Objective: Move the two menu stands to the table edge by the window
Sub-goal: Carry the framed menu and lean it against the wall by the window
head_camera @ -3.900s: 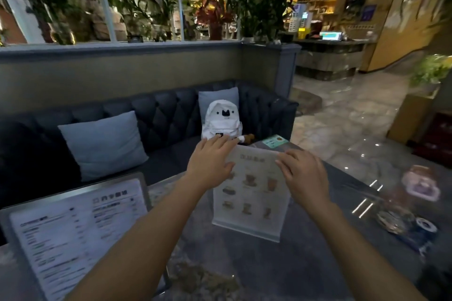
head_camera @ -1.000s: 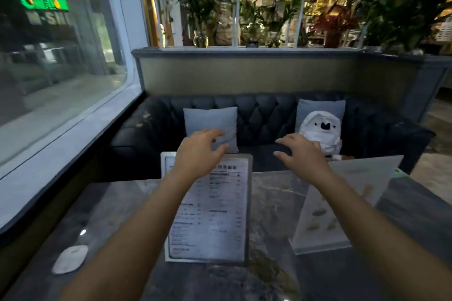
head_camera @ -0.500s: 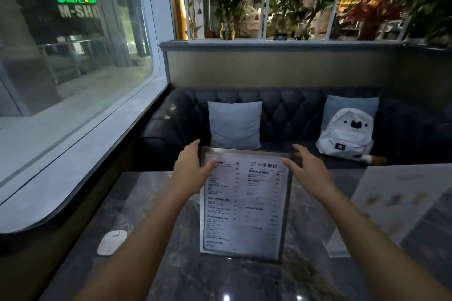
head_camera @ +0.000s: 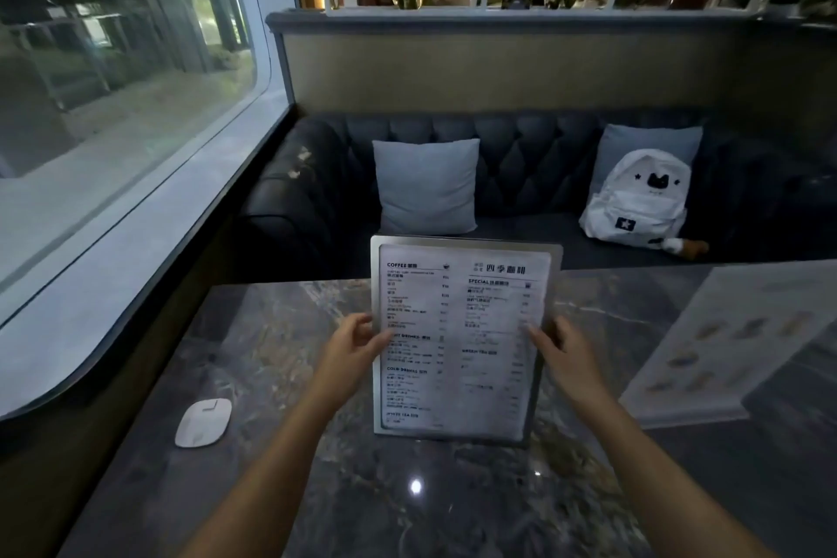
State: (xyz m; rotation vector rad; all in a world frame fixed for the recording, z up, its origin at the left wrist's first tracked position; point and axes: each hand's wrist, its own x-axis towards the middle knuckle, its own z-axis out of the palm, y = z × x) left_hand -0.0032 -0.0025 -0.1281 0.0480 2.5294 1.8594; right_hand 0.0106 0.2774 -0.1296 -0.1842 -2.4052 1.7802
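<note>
Both hands are on the metal-framed menu stand (head_camera: 462,340), which stands upright near the middle of the dark marble table (head_camera: 281,340), text side facing the camera. Left hand (head_camera: 351,356) grips the left edge about mid-height, thumb on the front face, other fingers curled behind. Right hand (head_camera: 568,358) grips the right edge at the same height, thumb tip on the front, fingers wrapped behind the frame. Both are closed on the frame (whether its base touches the table or sits just above it, I cannot tell).

The second menu stand (head_camera: 733,344), clear acrylic with drink pictures, leans at the table's right side, well apart from the window (head_camera: 113,82) and untouched.

A white oval device (head_camera: 203,422) lies on the table near the window-side edge, left of the framed stand.

Behind the table: dark tufted sofa (head_camera: 534,177) with a grey cushion (head_camera: 425,186) and a white backpack (head_camera: 634,199) propped against a second cushion (head_camera: 647,140).
</note>
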